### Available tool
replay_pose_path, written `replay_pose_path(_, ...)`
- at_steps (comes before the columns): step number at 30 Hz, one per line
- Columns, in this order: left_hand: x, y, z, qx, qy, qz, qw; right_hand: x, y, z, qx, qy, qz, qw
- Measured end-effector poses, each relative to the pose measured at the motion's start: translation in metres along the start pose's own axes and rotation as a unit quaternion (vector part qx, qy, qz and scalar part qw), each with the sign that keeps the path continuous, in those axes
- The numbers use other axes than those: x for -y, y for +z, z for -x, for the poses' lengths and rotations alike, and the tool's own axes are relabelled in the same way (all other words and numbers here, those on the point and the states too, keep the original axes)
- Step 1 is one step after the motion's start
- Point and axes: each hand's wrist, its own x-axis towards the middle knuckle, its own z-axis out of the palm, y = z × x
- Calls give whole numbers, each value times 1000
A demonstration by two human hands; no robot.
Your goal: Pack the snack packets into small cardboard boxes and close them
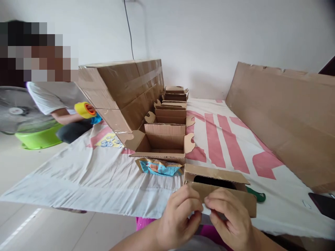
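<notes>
My left hand (181,212) and my right hand (230,218) are close together at the table's front edge, both with fingers pinched. A small white patch shows between the fingertips; I cannot make out whether it is a held piece or the cloth behind. Just beyond my hands lies a small cardboard box (222,193) with an open, dark inside. A blue and gold packet (161,168) rests to its left, in front of an open cardboard box (166,141). A green handle (258,195) sticks out behind the small box's right end.
Several open boxes (171,113) run in a row towards the wall, beside stacked taped cartons (125,87). A large cardboard sheet (285,122) stands at right, near a dark phone-like object (323,204). At left a person holds a yellow tape roll (85,109) near a fan (18,109).
</notes>
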Motion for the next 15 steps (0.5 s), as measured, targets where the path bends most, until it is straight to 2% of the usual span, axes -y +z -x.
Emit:
replay_pose_path(3,3,-1,-1,4,18,-9,1000,-2,-3,2,3,-17,6,1000)
replay_pose_path(6,4,-3,-3,20,17,-19,999,-5,-5,1,43,-37,-24,998)
replay_pose_path(11,5,-5,-8,69,31,-9,997,-13,-3,-2,97,-29,-37,994)
replay_pose_path(15,8,-8,-3,41,60,-49,996,-17,-7,-1,107,-4,-32,994)
